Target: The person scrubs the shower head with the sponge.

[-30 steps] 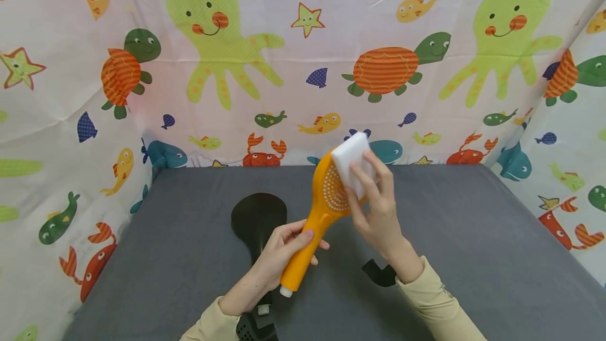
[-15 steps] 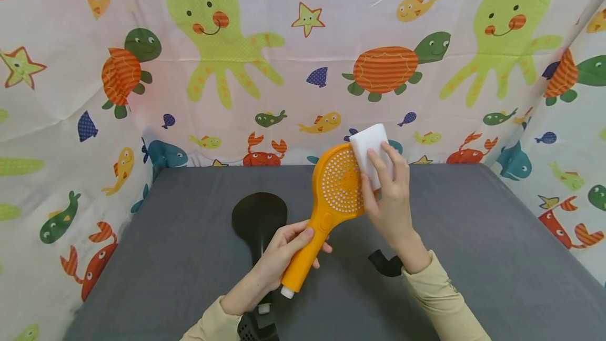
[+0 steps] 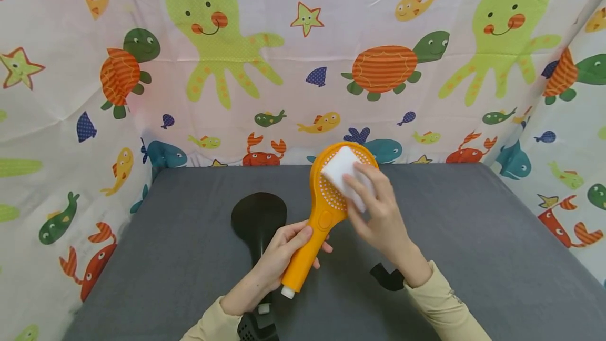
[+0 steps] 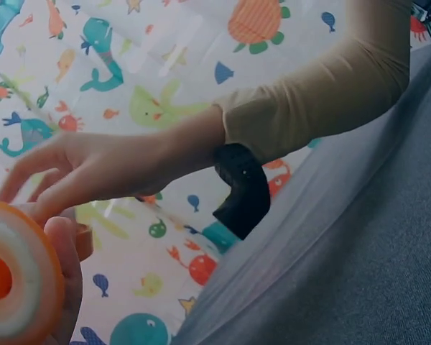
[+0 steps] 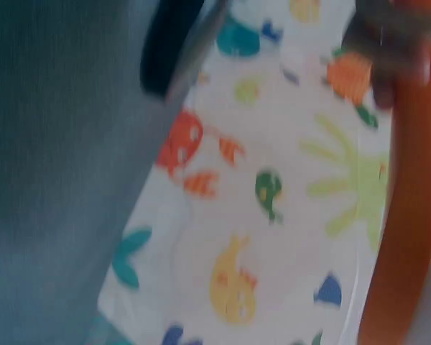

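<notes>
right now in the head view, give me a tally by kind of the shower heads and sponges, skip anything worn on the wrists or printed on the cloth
Shower heads: 2, the orange shower head and the black shower head
Sponges: 1, the white sponge
Total: 3

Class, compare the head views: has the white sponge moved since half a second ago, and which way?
Yes: judged against the printed orange-shelled turtle above it, the white sponge has moved left and downward in the head view.
</notes>
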Motion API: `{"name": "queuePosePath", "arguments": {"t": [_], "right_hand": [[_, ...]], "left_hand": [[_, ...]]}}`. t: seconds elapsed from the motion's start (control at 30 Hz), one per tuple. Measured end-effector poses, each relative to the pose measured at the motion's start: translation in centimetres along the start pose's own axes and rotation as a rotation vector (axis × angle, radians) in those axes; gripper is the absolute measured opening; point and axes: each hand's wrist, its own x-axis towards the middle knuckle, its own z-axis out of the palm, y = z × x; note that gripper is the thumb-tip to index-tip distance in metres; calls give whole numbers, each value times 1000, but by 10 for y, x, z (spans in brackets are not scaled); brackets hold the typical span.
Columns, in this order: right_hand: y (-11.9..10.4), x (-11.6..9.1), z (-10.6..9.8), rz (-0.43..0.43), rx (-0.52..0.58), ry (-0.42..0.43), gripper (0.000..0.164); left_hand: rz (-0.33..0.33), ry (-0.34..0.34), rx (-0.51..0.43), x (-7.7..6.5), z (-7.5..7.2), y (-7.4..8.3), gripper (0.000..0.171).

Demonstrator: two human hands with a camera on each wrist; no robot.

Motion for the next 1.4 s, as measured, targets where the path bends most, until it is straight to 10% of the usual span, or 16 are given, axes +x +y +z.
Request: {"name": "queuePosePath", "arguments": {"t": [0.2, 0.47, 0.77, 1.07, 1.4], "right_hand": [[13, -4, -7, 209, -79, 81, 43], [-10, -18, 5, 34, 54, -52, 39], [14, -14, -7, 240, -59, 53, 45], [-19, -20, 6, 49, 37, -45, 38], [-13, -15, 10, 130, 10, 7, 40]], "left_hand": [[-25, 17, -8, 0, 2, 0, 38], [-15, 36, -62, 0, -1, 3, 40], [-3, 17, -77, 0, 0, 1, 41], [-2, 33, -86, 1, -2, 0, 42], [-73, 74, -119, 2, 1, 0, 42]]}}
